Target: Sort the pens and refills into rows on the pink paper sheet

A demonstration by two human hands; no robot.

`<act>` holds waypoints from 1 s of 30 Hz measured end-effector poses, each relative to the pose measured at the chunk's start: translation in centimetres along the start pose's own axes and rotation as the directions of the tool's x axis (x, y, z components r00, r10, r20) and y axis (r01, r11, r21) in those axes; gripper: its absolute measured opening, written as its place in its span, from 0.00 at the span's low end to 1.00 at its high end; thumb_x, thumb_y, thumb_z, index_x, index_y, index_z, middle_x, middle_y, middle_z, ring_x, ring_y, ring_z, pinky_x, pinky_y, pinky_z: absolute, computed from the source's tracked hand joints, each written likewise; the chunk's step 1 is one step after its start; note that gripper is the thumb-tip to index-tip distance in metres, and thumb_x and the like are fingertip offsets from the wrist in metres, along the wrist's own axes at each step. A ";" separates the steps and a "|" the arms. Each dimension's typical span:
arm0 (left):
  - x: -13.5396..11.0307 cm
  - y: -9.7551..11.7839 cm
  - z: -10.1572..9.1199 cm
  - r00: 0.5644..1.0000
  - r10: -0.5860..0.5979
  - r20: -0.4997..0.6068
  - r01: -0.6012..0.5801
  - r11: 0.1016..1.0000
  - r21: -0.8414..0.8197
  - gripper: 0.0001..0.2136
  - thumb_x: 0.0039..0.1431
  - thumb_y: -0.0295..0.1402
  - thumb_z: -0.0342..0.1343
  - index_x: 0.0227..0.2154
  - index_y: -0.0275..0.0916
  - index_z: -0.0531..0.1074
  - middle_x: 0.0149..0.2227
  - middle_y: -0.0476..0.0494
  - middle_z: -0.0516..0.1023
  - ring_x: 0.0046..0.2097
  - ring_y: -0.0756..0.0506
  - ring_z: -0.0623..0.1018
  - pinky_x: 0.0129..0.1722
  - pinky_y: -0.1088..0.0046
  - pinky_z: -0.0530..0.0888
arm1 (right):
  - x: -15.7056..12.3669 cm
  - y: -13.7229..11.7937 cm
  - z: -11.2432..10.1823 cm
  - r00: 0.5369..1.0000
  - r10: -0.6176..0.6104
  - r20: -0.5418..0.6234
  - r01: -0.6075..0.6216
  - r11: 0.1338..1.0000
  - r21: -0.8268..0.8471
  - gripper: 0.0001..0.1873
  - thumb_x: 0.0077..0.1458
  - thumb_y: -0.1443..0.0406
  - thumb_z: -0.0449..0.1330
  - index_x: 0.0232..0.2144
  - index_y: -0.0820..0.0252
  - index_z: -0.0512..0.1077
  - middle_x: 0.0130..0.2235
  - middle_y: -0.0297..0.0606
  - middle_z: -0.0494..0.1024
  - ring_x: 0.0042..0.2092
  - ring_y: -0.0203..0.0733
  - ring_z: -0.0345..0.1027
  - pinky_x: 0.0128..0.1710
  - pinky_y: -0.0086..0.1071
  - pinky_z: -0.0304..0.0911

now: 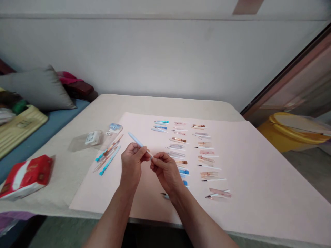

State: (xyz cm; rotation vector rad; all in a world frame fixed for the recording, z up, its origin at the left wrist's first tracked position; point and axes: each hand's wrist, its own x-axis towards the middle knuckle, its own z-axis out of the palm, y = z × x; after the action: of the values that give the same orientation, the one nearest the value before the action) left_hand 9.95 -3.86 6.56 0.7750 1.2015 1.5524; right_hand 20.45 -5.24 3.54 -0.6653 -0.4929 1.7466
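Above the pale pink sheet (152, 206), my left hand (132, 160) grips a light blue pen (136, 139) whose rounded end points up and left. My right hand (165, 168) pinches the pen's other, whitish end, close to the left fingertips. What exactly lies between the right fingertips is too small to make out. To the left lie several pens, among them a bright blue pen (110, 161). On the right side, rows of pen parts lie in small groups, with white refills (214, 179) and pink barrels (219, 192). My right hand hides some of them.
A clear plastic package (93, 137) and a blue-labelled packet (115, 127) lie at the left of the table. A red tissue pack (27, 177) sits near the left edge. Beyond the right edge stands a yellow bin (287, 134). A wall (165, 58) closes off the back.
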 end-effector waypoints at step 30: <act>0.3 -0.5 -0.1 0.998 -0.061 0.030 0.061 0.998 0.018 0.09 0.44 0.33 0.61 0.23 0.36 0.66 0.18 0.50 0.72 0.21 0.53 0.70 0.23 0.78 0.68 | -0.1 -0.2 -0.5 0.999 0.008 -0.040 -0.011 0.998 -0.059 0.07 0.39 0.71 0.65 0.23 0.60 0.70 0.22 0.29 0.68 0.25 0.31 0.61 0.26 0.28 0.56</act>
State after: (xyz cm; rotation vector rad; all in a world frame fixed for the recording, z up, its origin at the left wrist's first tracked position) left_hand 9.87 -3.58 6.05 0.7639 1.2071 1.4770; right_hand 20.89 -5.26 3.31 -0.7444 -0.5167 1.7296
